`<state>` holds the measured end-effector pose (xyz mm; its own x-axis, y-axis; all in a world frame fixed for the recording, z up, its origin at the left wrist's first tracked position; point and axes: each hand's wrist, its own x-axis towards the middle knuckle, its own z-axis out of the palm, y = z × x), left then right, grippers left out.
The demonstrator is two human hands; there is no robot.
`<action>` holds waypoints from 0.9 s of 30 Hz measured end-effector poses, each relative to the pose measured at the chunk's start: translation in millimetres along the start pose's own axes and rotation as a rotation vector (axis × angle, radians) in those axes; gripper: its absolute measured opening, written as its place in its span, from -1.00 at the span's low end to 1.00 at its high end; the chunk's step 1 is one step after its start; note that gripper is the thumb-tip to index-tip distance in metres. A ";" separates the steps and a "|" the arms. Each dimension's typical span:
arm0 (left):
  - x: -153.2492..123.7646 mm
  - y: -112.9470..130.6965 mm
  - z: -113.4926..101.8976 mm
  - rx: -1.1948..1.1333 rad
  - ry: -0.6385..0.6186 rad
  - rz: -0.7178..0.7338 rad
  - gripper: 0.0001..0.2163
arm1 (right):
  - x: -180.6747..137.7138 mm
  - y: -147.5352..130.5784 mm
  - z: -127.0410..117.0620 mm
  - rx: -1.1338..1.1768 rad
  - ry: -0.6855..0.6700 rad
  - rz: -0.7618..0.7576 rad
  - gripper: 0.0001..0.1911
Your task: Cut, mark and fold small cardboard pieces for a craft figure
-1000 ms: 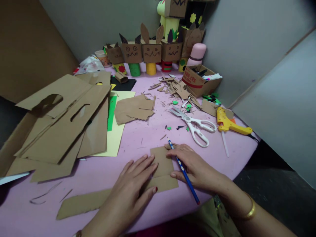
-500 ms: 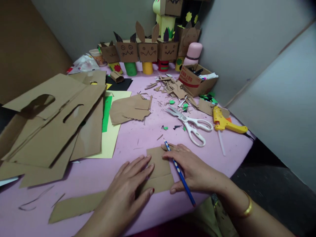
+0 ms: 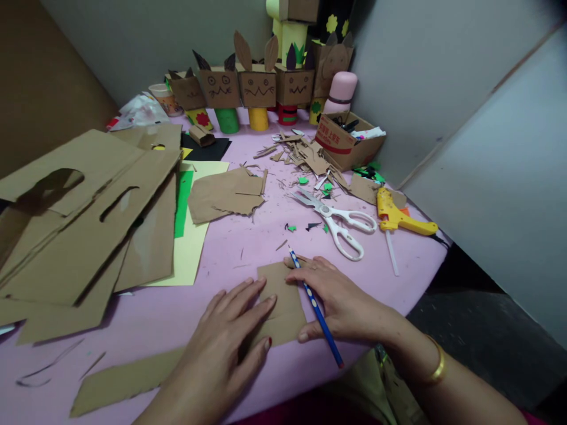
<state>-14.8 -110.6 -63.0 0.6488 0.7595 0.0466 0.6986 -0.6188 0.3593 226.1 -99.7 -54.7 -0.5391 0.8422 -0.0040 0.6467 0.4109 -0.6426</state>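
A small rectangular piece of cardboard (image 3: 282, 307) with a faint crease lies on the table in front of me. My left hand (image 3: 237, 324) rests on its left part, fingers stretched out and spread. At its right edge, my right hand (image 3: 328, 301) holds a blue pencil (image 3: 319, 319) with pale dots, the tip pointing away from me. That hand's fingertips and thumb touch the cardboard as well. Partly under my left forearm is a cardboard strip (image 3: 126, 376). White-handled scissors (image 3: 336, 219) lie with blades apart beyond my right hand.
Large cardboard sheets (image 3: 97, 236) are stacked at left, over yellow paper (image 3: 199, 236). A yellow glue gun (image 3: 398, 219) lies right, near the table edge. Behind are cardboard scraps (image 3: 305, 156), an open box (image 3: 341, 144), a pink bottle (image 3: 341, 91) and several cardboard animal figures (image 3: 257, 88).
The whole view has shifted slightly, so things appear a little further left. Both hands stay on the cardboard piece, whose crease shows less strongly now.
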 end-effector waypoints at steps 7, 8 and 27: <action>1.1 3.0 -2.0 -0.031 0.018 -0.007 -0.59 | 0.6 0.6 2.5 -0.008 0.017 0.002 -0.19; 1.9 3.2 -3.1 -0.039 0.015 -0.011 -0.59 | 0.6 0.8 2.9 -0.006 0.017 0.003 -0.18; 9.5 -6.3 -7.4 -0.149 -0.010 -0.068 -0.59 | -0.2 4.2 7.5 -0.028 0.026 0.003 -0.16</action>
<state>-15.2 -98.0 -58.0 0.6048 0.7963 0.0088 0.6889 -0.5287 0.4959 224.8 -100.8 -63.1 -0.5235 0.8519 0.0142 0.6630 0.4177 -0.6212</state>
